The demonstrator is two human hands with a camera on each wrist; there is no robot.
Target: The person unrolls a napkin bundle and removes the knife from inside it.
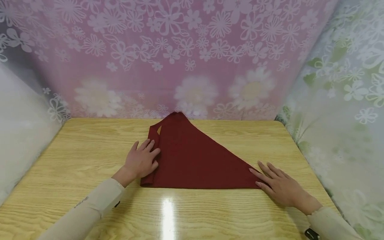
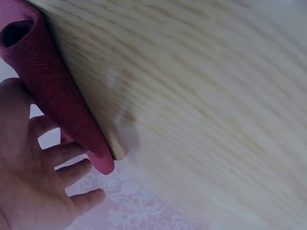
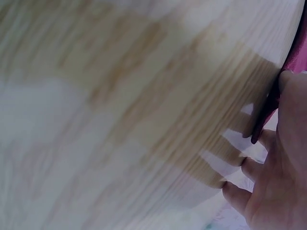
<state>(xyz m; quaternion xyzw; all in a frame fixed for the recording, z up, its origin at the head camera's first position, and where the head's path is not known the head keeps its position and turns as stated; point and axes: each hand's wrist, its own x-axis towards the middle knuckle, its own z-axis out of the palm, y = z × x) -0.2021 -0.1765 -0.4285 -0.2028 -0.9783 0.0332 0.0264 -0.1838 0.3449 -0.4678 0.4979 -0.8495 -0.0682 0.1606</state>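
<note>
A dark red cloth [image 1: 195,156] lies folded into a triangle on the wooden table [image 1: 75,156], its point toward the back wall. My left hand [image 1: 142,160] lies flat with straight fingers on the cloth's rolled left edge [image 2: 62,100]. My right hand [image 1: 277,185] rests flat on the table with its fingertips [image 1: 253,171] touching the cloth's near right corner. In the left wrist view the left hand [image 2: 43,182] spreads beside the rolled fold. The right wrist view shows the right hand [image 3: 273,177] next to a sliver of cloth [image 3: 295,52].
Flower-patterned sheets close in the table: pink at the back [image 1: 180,56], pale at the left [image 1: 21,133], green and white at the right [image 1: 345,110]. Bare wood runs along the near edge and the left side of the table.
</note>
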